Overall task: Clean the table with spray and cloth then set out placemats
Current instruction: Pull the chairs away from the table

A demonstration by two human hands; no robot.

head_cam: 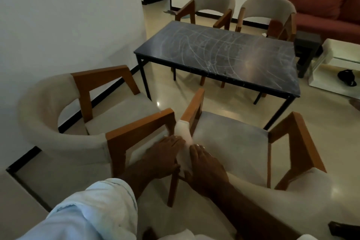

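My left hand (pixel 162 159) and right hand (pixel 207 165) meet low in the centre of the frame. Each grasps the white cloth (pixel 183 134) from its own side, thumb tucked beneath, though blur softens the fingers. My pale sleeve (pixel 93 210) fills the lower left.

The cloth is draped over the wooden armrest (pixel 192 107) of the nearest chair (pixel 229 138), its upper end wrapped round the rail and its lower end between my hands. A second chair (pixel 120 115) stands just beside it on the left.

I can't tell whether I'm lifting the cloth off or hanging it up. If I'm lifting it, I'd gather it upward along the rail so it doesn't snag on the corner, and fold it into a flat pad. If I'm hanging it, I'd spread it evenly so it doesn't slide to the floor.

Beyond the chairs, in the upper middle of the frame, the dark desk (pixel 220 54) shows pale curved streaks across its top, so I judge it needs another firm pass in overlapping straight strokes. Neither a spray bottle nor placemats are in view, so both have to be found. Two more chairs (pixel 212 4) stand behind the desk, and a red sofa (pixel 321 6) sits in the upper right.
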